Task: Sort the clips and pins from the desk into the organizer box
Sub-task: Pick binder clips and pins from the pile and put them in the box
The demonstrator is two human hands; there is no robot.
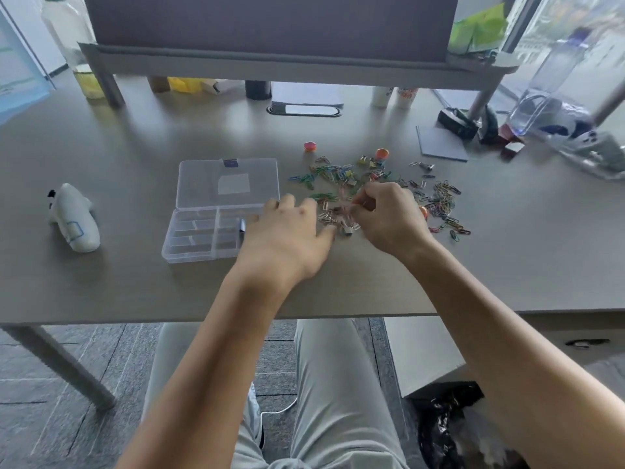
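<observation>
Clips and pins [375, 191] lie scattered on the desk [135, 157], just right of the open organizer box [216, 211]; compartments look nearly bare. Right hand [385, 218] pinches a few clips, fingers curled; left hand [287, 231] rests flat, fingers spread, partly over the box. Advice: lift one kind only, drop per compartment.
</observation>
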